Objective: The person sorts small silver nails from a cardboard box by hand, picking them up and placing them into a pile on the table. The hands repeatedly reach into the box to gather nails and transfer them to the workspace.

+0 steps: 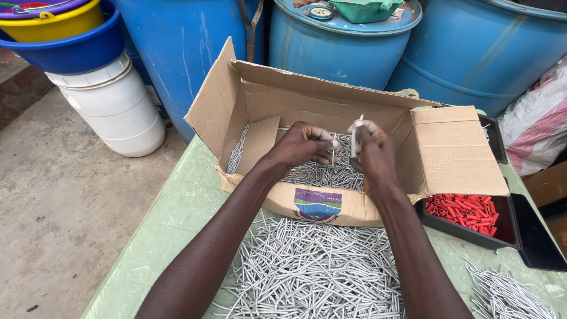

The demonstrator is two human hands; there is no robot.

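Both hands hover over an open cardboard box [331,207] that holds several thin silver metal rods [322,174]. My left hand [304,145] pinches one thin rod upright between its fingertips. My right hand [373,150] grips a short silver rod that sticks up above its fingers. The two hands sit close together, almost touching. A large loose pile of the same silver rods [313,266] lies on the green table [171,218] in front of the box, between my forearms.
A black tray [525,236] with small red tubes [463,211] sits right of the box. More rods [508,295] lie at the lower right. Blue barrels [342,47] stand behind; a white bucket [118,109] and stacked coloured basins [65,35] stand at the left on concrete floor.
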